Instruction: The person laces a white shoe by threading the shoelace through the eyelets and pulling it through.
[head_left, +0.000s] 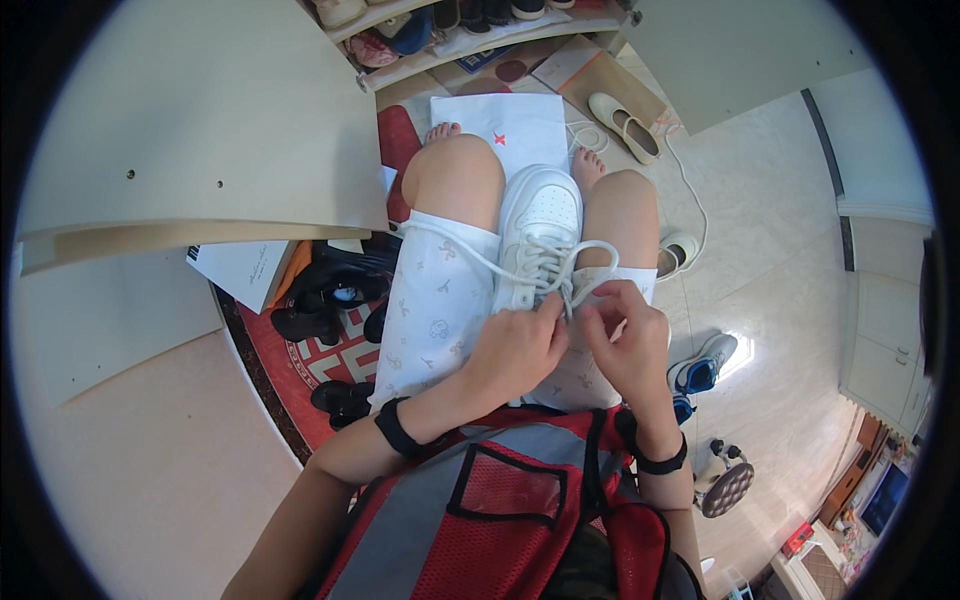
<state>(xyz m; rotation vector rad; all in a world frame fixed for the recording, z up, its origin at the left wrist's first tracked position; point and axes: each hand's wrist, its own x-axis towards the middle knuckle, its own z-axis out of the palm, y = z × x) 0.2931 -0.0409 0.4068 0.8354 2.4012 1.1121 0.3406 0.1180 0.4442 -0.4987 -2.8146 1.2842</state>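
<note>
A white sneaker (541, 210) rests between my thighs, its perforated toe pointing away from me. White shoelace (551, 262) runs through its eyelets. One loose length of lace trails left over my left thigh, and another forms a loop above the right side of the shoe. My left hand (521, 345) pinches the lace near the top eyelets, thumb and forefinger together. Just to the right, my right hand (626, 334) has curled fingers beside the loop's lower part; whether it grips the lace is unclear. The shoe's heel end is hidden by my hands.
A white printed sheet (525, 120) lies between my feet. Beige flat shoe (626, 127) and loose white cord lie beyond my right foot. Open cabinet doors (285, 120) flank a shoe rack. Black shoes (341, 401) stand left on a red mat; blue-grey sneakers (705, 364) and a stool (727, 487) stand right.
</note>
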